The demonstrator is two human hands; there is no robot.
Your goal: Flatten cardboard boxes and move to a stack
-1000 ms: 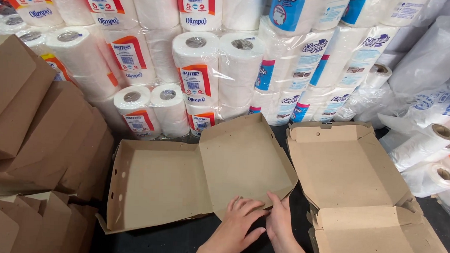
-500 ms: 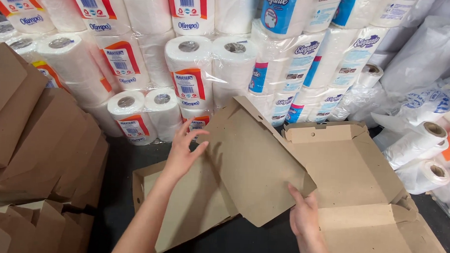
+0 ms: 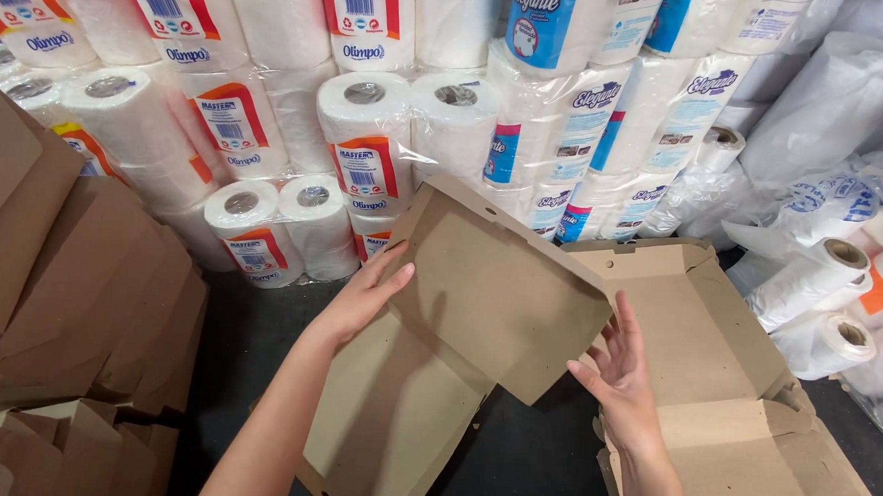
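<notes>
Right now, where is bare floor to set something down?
One dark strip lies between the stacked brown cardboard and the half-folded brown cardboard box; another lies between that box and the open flat carton. The wrapped white paper rolls crowd the back.

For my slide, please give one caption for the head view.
Two bare hands, left hand and right hand, fold a brown cardboard box blank before stacked paper rolls.
</notes>
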